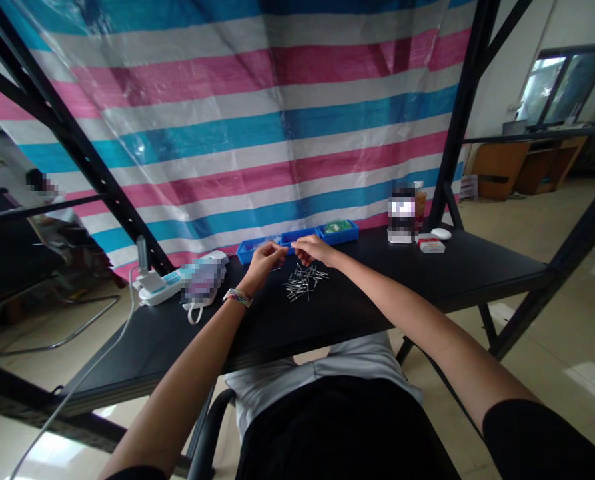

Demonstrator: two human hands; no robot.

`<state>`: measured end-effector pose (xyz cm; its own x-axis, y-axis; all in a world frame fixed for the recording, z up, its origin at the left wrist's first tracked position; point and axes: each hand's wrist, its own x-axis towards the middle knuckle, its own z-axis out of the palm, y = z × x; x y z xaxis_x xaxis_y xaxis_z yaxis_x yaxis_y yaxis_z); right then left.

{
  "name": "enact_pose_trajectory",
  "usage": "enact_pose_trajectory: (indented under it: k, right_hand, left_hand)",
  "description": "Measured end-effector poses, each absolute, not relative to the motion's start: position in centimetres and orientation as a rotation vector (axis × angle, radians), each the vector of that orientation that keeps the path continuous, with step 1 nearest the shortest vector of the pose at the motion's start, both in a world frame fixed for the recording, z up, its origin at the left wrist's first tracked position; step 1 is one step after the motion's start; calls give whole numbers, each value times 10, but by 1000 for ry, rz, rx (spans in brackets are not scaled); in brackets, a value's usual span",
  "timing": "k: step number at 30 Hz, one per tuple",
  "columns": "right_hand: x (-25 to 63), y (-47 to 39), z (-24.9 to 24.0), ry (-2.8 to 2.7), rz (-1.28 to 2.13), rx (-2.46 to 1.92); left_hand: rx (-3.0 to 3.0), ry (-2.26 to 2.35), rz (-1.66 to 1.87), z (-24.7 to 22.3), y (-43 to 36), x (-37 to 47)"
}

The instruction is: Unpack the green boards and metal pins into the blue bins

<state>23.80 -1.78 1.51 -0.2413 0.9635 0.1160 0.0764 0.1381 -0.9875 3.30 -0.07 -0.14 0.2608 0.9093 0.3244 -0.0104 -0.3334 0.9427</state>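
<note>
Black table (367, 287), scattered metal pins (302, 283)

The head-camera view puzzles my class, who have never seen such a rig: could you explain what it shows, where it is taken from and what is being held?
There is no robot here. One camera, worn on a person's head, looks forward and down at two bare hands: the left hand and the right hand, close together over a black tabletop. Their fingertips are pinched, but anything between them is too small to make out. Just nearer the person lies a loose pile of thin, silvery pieces. Behind the hands sits a blue plastic tray with compartments. A white power strip is towards the left, and a small red-and-white box towards the right.
</note>
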Motion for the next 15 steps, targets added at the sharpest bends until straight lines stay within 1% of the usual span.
enact_pose_trajectory:
  k: [6,15]
  right_hand:
    - [239,-21,16,-1498,1220,-1031]
    - [240,-18,10,-1484,1105,-984]
  left_hand:
    - [1572,854,1160,-4,-1,35]
    - [1586,833,1079,-9,8,34]
